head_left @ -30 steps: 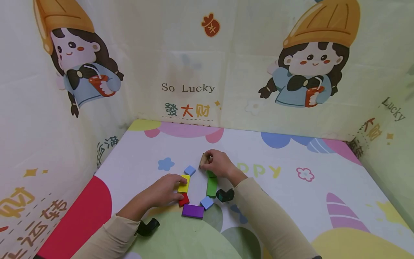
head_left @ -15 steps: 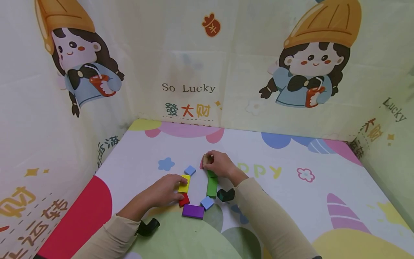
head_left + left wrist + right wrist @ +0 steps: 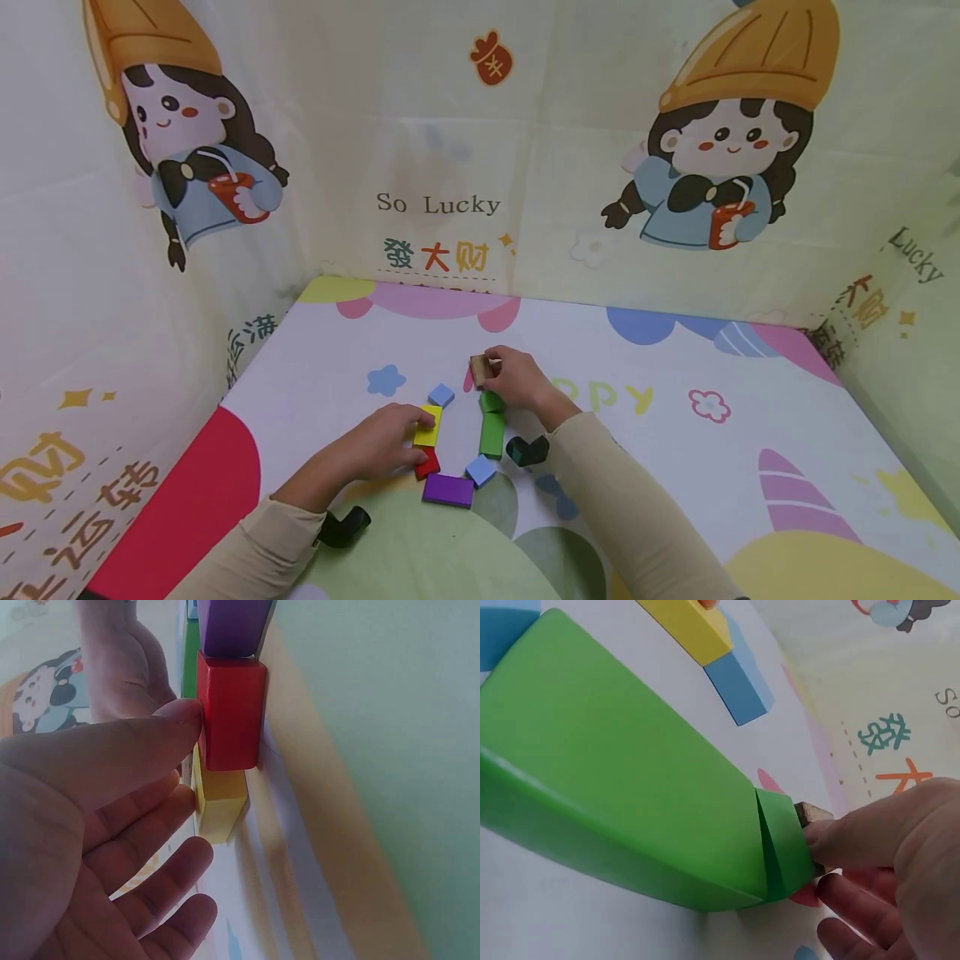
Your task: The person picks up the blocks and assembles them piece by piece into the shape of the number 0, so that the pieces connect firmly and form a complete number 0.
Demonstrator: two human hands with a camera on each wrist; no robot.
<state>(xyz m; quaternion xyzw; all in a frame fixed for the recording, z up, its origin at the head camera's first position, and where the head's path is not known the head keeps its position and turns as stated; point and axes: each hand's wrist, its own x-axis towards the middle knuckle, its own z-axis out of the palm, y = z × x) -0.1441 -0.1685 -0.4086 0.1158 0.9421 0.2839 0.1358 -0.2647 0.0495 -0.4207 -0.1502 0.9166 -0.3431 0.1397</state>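
Note:
My right hand pinches a small brown wooden block at the far end of a row of blocks. Right in front of it sits a short green block, then a longer green block. My left hand touches the yellow block with its fingers, while the thumb is at the red block; the other fingers extend loosely in the left wrist view. A blue block lies beyond the yellow one. The purple block and another blue block lie nearest me.
The blocks lie on a white tabletop printed with colourful shapes. Patterned cloth walls stand at the back and both sides. Black curved pieces stick out near both wrists.
The wooden block in my right hand has turned from a slant to nearly straight and shifted slightly right. My left hand and the other blocks have stayed put.

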